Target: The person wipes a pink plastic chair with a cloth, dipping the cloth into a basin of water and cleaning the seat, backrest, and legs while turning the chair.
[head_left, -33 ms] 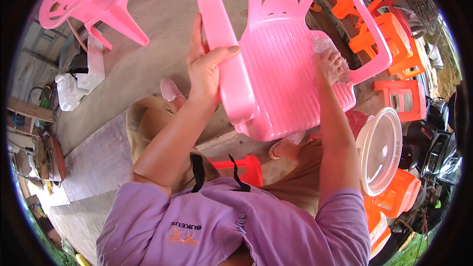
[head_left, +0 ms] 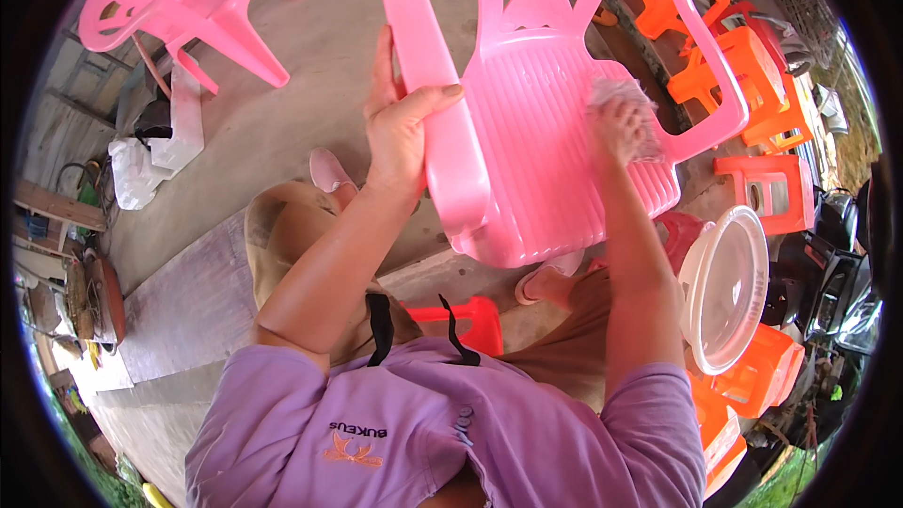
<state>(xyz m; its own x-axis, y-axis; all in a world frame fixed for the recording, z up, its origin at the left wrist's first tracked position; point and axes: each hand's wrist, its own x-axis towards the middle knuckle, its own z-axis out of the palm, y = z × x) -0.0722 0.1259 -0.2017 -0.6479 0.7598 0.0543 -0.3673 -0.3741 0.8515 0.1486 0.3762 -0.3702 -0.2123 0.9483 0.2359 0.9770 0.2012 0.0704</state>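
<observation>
A glossy pink plastic armchair [head_left: 536, 132] with a ribbed seat and cut-out back fills the upper middle, tilted in front of me. My left hand [head_left: 400, 136] is wrapped around its left armrest, thumb on top and fingers behind the edge. On the right side of the seat, my right hand [head_left: 623, 127] presses a crumpled pale cloth [head_left: 616, 94] against the plastic, near where the right armrest joins. Part of the cloth sticks out past the fingers. The chair's legs are mostly hidden under the seat.
Another pink chair [head_left: 202, 9] stands at the far left. Orange stools [head_left: 738, 66] line the right side. A round whitish basin [head_left: 724, 287] of clear liquid is by my right elbow. A red stool [head_left: 461, 325] shows below me. White bags [head_left: 136, 169] lie left.
My right hand and the cloth have shifted slightly left on the seat. The left hand keeps its hold on the armrest.
</observation>
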